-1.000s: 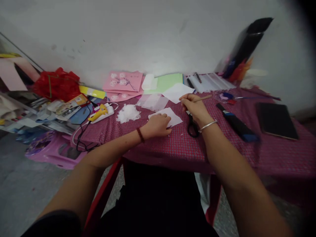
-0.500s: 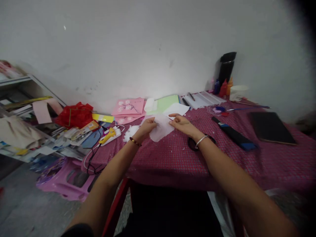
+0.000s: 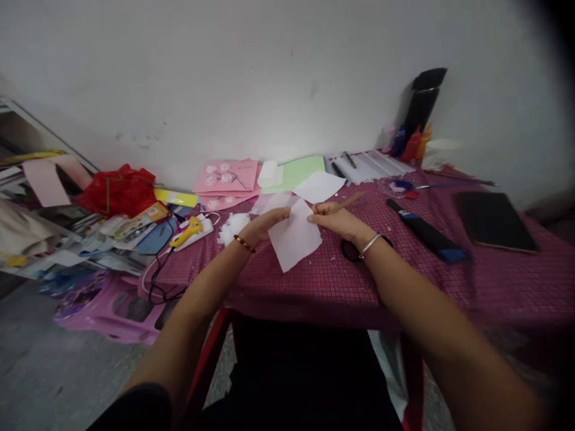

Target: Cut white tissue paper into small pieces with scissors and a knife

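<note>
Left hand (image 3: 266, 224) pinches one white paper sheet (image 3: 295, 240), centre of frame. Right hand (image 3: 338, 221) pinches its upper right edge and holds one tan stick (image 3: 352, 200). White scraps (image 3: 231, 230) lie left of centre.

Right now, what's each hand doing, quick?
Left hand: closed, holding the white sheet by its edge.
Right hand: closed, holding a thin stick, fingertips at the sheet's edge.

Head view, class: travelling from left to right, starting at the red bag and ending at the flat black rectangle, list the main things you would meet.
Red bag → yellow glue gun → white heap → white sheet → black-and-blue object → flat black rectangle.
</note>
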Motion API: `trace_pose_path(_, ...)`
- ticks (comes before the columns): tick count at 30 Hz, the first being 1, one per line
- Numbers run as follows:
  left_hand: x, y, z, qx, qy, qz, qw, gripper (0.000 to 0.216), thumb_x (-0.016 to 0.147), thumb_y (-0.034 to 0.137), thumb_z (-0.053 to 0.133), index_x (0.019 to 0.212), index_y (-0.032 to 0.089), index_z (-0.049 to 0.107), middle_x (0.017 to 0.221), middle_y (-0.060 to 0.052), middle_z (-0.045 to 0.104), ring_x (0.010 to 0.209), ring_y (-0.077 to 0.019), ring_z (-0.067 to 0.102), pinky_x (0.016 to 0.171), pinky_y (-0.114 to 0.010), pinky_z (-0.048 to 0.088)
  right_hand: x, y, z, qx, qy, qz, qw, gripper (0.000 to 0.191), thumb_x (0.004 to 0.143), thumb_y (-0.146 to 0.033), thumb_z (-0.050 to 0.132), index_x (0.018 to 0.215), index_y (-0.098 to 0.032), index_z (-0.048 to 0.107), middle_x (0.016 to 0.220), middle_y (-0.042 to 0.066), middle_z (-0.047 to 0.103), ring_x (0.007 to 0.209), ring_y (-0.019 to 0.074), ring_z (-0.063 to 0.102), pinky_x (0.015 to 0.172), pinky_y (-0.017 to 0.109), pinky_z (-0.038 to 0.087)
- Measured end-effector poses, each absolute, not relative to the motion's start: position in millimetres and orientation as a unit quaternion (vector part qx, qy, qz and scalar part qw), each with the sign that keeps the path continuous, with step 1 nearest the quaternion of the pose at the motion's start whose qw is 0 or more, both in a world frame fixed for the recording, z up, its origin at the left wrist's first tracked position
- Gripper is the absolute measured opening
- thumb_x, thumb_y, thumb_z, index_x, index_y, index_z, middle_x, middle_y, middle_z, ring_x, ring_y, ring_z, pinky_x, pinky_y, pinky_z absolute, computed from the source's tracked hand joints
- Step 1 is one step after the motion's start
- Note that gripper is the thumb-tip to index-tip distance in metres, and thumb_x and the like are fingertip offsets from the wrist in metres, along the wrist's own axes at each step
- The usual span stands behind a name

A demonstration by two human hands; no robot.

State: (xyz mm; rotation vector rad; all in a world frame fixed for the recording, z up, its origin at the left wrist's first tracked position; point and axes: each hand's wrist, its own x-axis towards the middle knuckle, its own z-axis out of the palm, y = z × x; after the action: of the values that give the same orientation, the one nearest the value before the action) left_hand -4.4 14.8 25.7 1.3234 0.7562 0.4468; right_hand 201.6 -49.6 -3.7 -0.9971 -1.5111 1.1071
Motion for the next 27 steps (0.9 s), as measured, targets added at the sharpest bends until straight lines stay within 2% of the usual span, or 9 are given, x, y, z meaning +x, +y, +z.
trace_pose_path(3,-10.1,16.7,24.7,0.625,0.346,0.178,0.677,0.031,0.069,0.039,0.078,0.083,0.013,0.069,0.074,-0.008,0.069,0.060,-0.0136,0.061,0.056,-0.026,0.047,199.1,-48.1,-8.7,-0.429,-0.643,0.446,0.451,0.027,0.070,-0.030,0.071,0.055,-0.022,0.049,0.051,-0.006,0.043,0.051,0.0107,0.037,0.050,0.027,0.027)
trace_pose_path(8,-9.1,9.6,19.4,0.665,0.347,0.240,0.616,0.010,0.070,0.021,0.073,0.076,0.016,0.068,0.066,0.000,0.064,0.052,-0.0080,0.053,0.051,-0.022,0.039,189.0,-50.0,-15.3,-0.461,-0.669,0.416,0.408,0.026,0.072,-0.028,0.069,0.055,-0.022,0.051,0.053,-0.005,0.045,0.052,0.0107,0.037,0.051,0.028,0.027)
trace_pose_path(12,-15.3,9.4,6.9,0.665,0.309,0.267,0.625,0.009,0.073,0.017,0.067,0.080,0.018,0.072,0.066,0.001,0.064,0.049,-0.0057,0.048,0.047,-0.020,0.033,183.6,-54.3,-17.0,-0.478,-0.688,0.406,0.364,0.022,0.072,-0.028,0.070,0.056,-0.021,0.057,0.057,-0.004,0.051,0.054,0.0114,0.043,0.053,0.028,0.032)
trace_pose_path(16,-23.8,13.4,-4.5,0.629,0.285,0.277,0.669,0.011,0.073,0.014,0.065,0.080,0.017,0.073,0.066,0.001,0.065,0.048,-0.0061,0.050,0.047,-0.020,0.032,182.5,-58.6,-11.7,-0.499,-0.699,0.402,0.319,0.018,0.075,-0.032,0.068,0.064,-0.020,0.059,0.062,-0.003,0.052,0.056,0.0118,0.044,0.054,0.028,0.034)
trace_pose_path(21,-28.0,13.9,-7.8,0.614,0.251,0.266,0.700,0.007,0.076,0.015,0.068,0.081,0.016,0.072,0.067,-0.001,0.068,0.053,-0.0083,0.056,0.051,-0.021,0.038,173.0,-57.2,7.0,-0.514,-0.677,0.371,0.374,0.013,0.079,-0.034,0.067,0.083,-0.022,0.065,0.082,0.001,0.059,0.065,0.0135,0.050,0.059,0.030,0.040)
trace_pose_path(23,-28.2,13.6,-9.1,0.618,0.240,0.266,0.700,0.003,0.076,0.017,0.069,0.075,0.015,0.071,0.066,-0.002,0.067,0.053,-0.0093,0.056,0.052,-0.023,0.039,165.4,-52.8,14.4,-0.528,-0.688,0.332,0.371,0.008,0.080,-0.031,0.066,0.079,-0.023,0.063,0.079,0.002,0.058,0.067,0.0147,0.050,0.060,0.030,0.041)
trace_pose_path(27,-27.0,14.0,-16.4,0.633,0.236,0.270,0.686,0.020,0.080,0.026,0.072,0.064,0.015,0.068,0.060,-0.004,0.063,0.049,-0.0099,0.053,0.049,-0.024,0.037,153.1,-42.1,16.9,-0.541,-0.714,0.270,0.354,0.010,0.081,-0.028,0.062,0.072,-0.023,0.059,0.071,0.000,0.053,0.065,0.0149,0.047,0.061,0.031,0.040)
